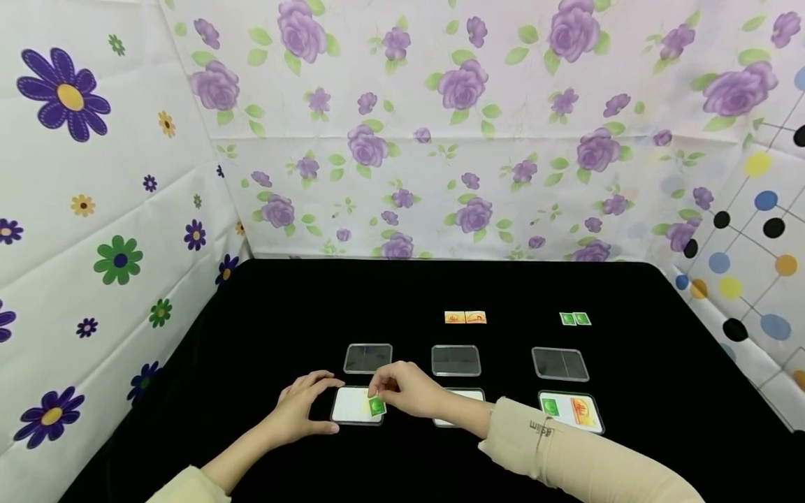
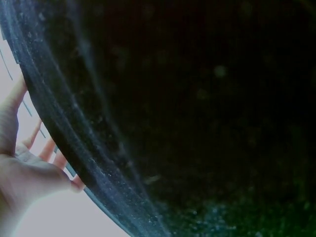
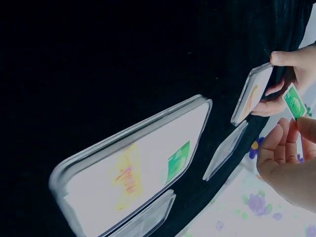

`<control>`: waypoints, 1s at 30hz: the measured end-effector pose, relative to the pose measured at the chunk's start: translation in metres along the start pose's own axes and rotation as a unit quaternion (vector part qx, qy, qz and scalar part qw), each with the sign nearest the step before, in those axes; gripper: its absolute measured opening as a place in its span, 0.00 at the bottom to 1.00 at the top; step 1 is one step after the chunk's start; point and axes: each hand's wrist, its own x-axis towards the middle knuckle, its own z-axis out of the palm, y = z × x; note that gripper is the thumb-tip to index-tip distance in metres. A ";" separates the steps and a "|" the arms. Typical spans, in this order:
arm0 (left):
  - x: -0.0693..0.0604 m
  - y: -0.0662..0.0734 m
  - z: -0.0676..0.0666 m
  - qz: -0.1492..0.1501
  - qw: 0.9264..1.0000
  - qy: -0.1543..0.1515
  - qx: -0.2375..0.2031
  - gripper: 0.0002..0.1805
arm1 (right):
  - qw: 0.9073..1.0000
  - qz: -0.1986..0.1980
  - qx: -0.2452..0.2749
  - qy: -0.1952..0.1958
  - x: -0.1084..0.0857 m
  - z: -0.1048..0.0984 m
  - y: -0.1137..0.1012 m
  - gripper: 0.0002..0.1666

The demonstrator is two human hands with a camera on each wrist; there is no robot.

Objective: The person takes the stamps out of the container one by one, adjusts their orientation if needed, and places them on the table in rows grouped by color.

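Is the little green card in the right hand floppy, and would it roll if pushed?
The green card is probably fairly stiff: the right hand pinches one end and it doesn't droop. It's likely light, being small and thin. Flat with straight edges, it would probably slide, not roll.

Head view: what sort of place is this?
Probably a makeshift indoor tabletop recording booth: the black-covered table has a purple rose-print sheet hung behind it and a daisy-print sheet along the left. The room beyond can't be seen.
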 end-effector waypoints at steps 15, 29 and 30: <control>0.002 0.003 -0.005 -0.003 1.000 -0.010 0.017 0.36 | 0.999 0.005 -0.033 0.039 -0.029 -0.041 0.021 0.05; 0.001 0.005 -0.006 -0.004 1.000 -0.016 0.010 0.37 | 0.997 0.011 -0.035 0.075 -0.059 -0.083 0.052 0.05; 0.001 0.005 -0.007 -0.004 1.000 -0.016 0.012 0.37 | 0.996 0.011 -0.036 0.079 -0.061 -0.087 0.054 0.05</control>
